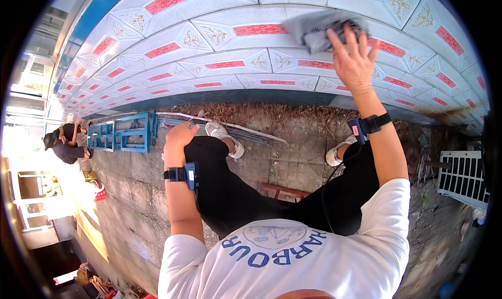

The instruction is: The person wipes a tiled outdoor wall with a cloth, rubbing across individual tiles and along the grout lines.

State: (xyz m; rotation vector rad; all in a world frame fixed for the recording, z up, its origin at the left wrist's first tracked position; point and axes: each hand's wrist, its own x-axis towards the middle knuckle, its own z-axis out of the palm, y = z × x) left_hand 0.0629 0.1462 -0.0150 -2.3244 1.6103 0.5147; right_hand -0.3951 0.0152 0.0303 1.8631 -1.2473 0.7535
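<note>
My right hand (353, 59) reaches up to the tiled wall (231, 56) with its fingers spread over a grey cloth (319, 30). The cloth is bunched under the fingertips and blurred at its left end; it lies against the white tiles, which carry red panels and gold scrollwork. My left hand (181, 135) rests by my left knee (206, 148), holding nothing, with the thumb apart from the fingers. Each forearm wears a strapped device, one on the left wrist (186, 175) and one on the right wrist (366, 127).
Thin rods (243, 134) and a pale pole (219, 121) lie along the wall's foot. A blue metal frame (121, 132) is at the left, with a crouching person (66, 142) beyond it. Red bars (284, 190) show between my legs. A white slatted rack (462, 177) stands right.
</note>
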